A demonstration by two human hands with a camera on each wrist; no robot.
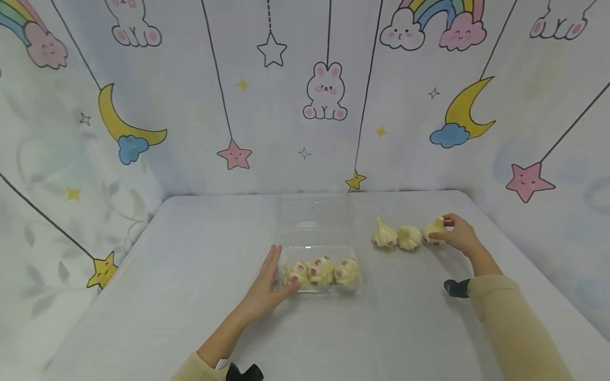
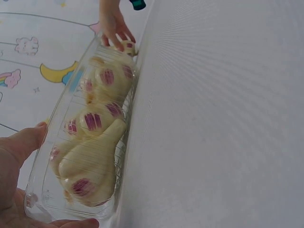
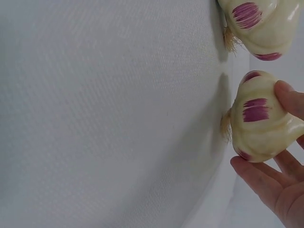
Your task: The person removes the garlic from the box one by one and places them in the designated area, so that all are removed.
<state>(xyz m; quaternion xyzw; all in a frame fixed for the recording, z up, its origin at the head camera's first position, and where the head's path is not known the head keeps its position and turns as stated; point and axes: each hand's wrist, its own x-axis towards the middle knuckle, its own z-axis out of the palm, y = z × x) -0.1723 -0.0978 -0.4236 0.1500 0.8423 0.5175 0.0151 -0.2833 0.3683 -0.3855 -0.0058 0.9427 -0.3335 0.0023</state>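
My left hand [image 1: 264,290] rests against the left end of a clear plastic box [image 1: 320,251], its straight fingers along the side and thumb on the front corner. Inside lie three pale garlic bulbs [image 1: 321,271] with purple patches. In the left wrist view the thumb [image 2: 29,140] touches the box's rim. To the right, my right hand [image 1: 461,235] grips another garlic bulb [image 1: 434,229] between thumb and fingers. Its roots are close to the table in the right wrist view, where the held bulb [image 3: 259,121] shows purple marks.
Two more garlic bulbs stand in a row left of the held one: the nearer neighbour [image 1: 409,238] and a tall-stemmed bulb [image 1: 384,235]. The box's transparent lid [image 1: 314,211] lies folded back behind it. A white table [image 1: 200,248] meets a cartoon-printed backdrop [image 1: 190,106].
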